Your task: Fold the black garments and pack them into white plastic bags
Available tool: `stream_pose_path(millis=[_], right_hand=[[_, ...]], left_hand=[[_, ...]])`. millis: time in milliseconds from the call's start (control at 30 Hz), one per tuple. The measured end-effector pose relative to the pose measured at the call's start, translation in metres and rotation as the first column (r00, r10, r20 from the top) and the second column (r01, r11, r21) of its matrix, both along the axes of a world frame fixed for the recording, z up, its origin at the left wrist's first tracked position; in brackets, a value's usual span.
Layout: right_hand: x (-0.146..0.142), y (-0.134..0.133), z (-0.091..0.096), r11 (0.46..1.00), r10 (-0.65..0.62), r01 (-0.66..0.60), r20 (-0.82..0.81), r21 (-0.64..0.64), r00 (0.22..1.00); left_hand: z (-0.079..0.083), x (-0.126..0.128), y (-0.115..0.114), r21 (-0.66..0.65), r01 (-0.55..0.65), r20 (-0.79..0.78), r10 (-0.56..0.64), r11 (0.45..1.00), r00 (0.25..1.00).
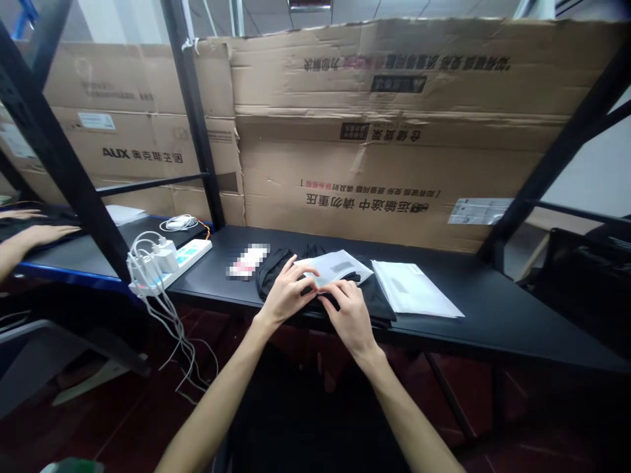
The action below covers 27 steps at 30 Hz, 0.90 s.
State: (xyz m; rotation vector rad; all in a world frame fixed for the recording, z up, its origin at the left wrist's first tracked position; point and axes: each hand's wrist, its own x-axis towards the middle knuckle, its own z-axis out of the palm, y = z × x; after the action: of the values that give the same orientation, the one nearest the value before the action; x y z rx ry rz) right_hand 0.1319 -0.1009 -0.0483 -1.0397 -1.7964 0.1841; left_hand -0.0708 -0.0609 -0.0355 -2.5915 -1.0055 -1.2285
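Observation:
A whitish, translucent flat plastic bag [340, 264] with a small grey printed patch lies over folded black cloth [379, 305] near the table's front edge. My left hand [288, 289] pinches thumb to forefinger at the bag's near edge, its other fingers raised. Close beside it, my right hand [348, 312] is also closed in a pinch at that edge, with the fingertips of both hands almost meeting. A bit of black material shows by the right fingers; whether it is inside the bag I cannot tell. To the right lies a stack of similar white bags [414, 289].
A white power strip [185, 263] with chargers and hanging cables sits at the left edge of the black table [503, 315]. A blurred-out item [248, 261] lies nearby. Cardboard [394, 157] walls the back between dark metal posts. Another person's hand [46, 234] rests at the far-left table.

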Motion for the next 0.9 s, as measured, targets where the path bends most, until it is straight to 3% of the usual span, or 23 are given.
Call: stream_pose_path(millis=[233, 400, 600, 767, 900], right_hand=[[0.002, 0.009, 0.008, 1.000, 0.025, -0.025, 0.110, 0.005, 0.994], [0.007, 0.014, 0.015, 0.999, 0.002, -0.011, 0.163, 0.052, 0.987], [0.015, 0.021, 0.020, 0.980, -0.134, 0.077, 0.321, 0.184, 0.937], [0.051, 0.036, 0.019, 0.924, -0.317, 0.185, 0.401, 0.335, 0.859], [0.077, 0.045, 0.020, 0.897, -0.386, 0.224, 0.430, 0.380, 0.816]], left_hand=[[0.000, -0.001, 0.000, 0.035, -0.007, 0.079, 0.004, 0.999, 0.997], [0.001, 0.001, 0.000, -0.014, -0.009, 0.100, 0.010, 1.000, 0.995], [0.001, -0.002, 0.001, 0.004, 0.041, 0.207, -0.041, 0.999, 0.978], [0.003, -0.007, 0.003, 0.025, 0.064, 0.252, -0.068, 0.998, 0.965], [0.003, -0.008, 0.005, 0.019, 0.069, 0.261, -0.071, 0.997, 0.963]])
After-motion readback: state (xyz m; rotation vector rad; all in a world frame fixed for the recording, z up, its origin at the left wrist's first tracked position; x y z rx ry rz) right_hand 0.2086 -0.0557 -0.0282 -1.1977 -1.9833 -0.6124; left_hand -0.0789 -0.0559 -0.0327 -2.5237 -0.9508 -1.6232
